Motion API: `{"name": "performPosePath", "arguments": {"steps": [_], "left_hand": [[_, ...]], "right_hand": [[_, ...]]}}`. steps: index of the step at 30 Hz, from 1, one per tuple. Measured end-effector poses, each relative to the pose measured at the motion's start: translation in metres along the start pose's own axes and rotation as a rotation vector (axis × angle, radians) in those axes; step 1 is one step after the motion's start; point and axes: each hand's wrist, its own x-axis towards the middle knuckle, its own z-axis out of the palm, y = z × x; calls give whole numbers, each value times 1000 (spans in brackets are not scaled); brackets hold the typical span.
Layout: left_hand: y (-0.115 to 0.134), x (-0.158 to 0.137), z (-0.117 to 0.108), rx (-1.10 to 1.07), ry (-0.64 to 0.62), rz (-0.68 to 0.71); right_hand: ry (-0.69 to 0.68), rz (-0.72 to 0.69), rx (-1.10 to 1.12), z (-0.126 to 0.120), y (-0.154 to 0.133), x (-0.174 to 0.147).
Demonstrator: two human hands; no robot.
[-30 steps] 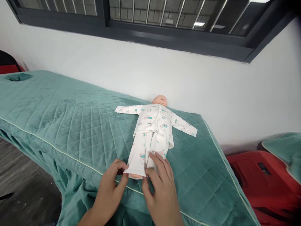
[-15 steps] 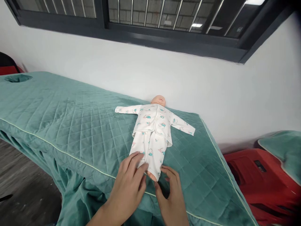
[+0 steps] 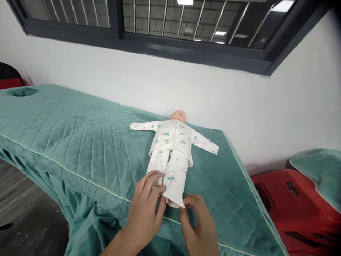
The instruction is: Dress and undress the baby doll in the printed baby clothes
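Pinched between thumb and fingers of my right hand (image 3: 200,224) is the cuff of one trouser leg (image 3: 174,190) on the baby doll (image 3: 172,149); the remaining fingers are curled loosely beside the hem. My left hand (image 3: 146,209) lies flat with fingers spread, palm down, pressing on the other trouser leg and the bed cover at that leg's 9 o'clock side; it grips nothing that I can see. Both hands sit at the doll's 6 o'clock end, touching the fabric, close to each other.

I see the doll lying face up on the green quilted bed cover (image 3: 80,142), arms out straight to each side, head (image 3: 178,116) at its 12 o'clock end just beside the white wall (image 3: 239,113). It wears a white printed top and matching trousers. A small part of a foot shows below the cuff. The cover's piped edge runs under my hands. At 3 o'clock from the bed stands a red object (image 3: 298,209), partly covered by more green quilting. A dark-framed window (image 3: 186,42) runs along the wall at 12 o'clock.
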Motion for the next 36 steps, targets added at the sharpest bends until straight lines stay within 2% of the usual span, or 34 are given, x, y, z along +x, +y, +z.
{"name": "performPosePath", "arguments": {"steps": [6, 12, 16, 21, 25, 30, 33, 36], "left_hand": [[-4, -11, 4, 39, 12, -16], [-14, -25, 4, 125, 21, -56], [-17, -26, 2, 52, 6, -79], [-16, -20, -1, -71, -68, -93], [-17, -20, -3, -62, -49, -57], [-18, -23, 2, -18, 2, 31], [-22, -28, 2, 24, 40, 68], [-42, -39, -8, 87, 46, 72]], "right_hand": [[-60, -32, -69, 1, 3, -9], [-46, 58, 0, 10, 20, -21], [-11, 97, 23, 13, 29, -28], [-48, 53, 0, 9, 33, -28], [-55, 49, 38, 8, 33, -28], [58, 140, 202, 12, 29, -28], [80, 215, 299, 11, 30, -28], [100, 316, 418, 9, 34, -29]]}}
